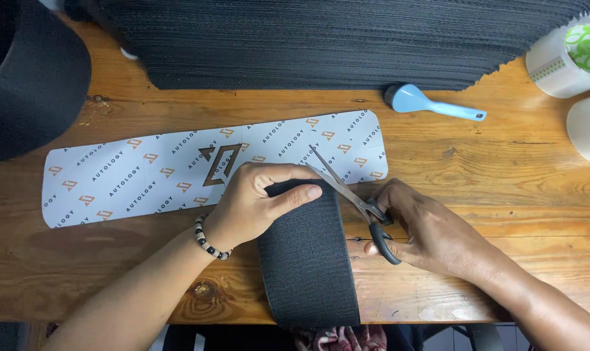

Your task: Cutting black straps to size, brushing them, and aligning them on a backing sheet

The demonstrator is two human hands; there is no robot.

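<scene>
A wide strip of black hook-and-loop tape (308, 260) runs from the table's near edge up to the middle. My left hand (259, 201) presses the strip's far end flat, thumb laid across it. My right hand (425, 227) grips a pair of scissors (353, 198) with black handles. The open blades point up and left and straddle the strip's top right edge. Under the strip's end lies a long white printed card (145, 172) with rounded corners and a cut-out shape near its middle.
A big stack of black sheets (334, 39) fills the far side of the wooden table (503, 162). A blue-handled brush (418, 101) lies beside it. Tape rolls (568, 58) stand at the far right, and a black roll (28, 78) sits at the far left.
</scene>
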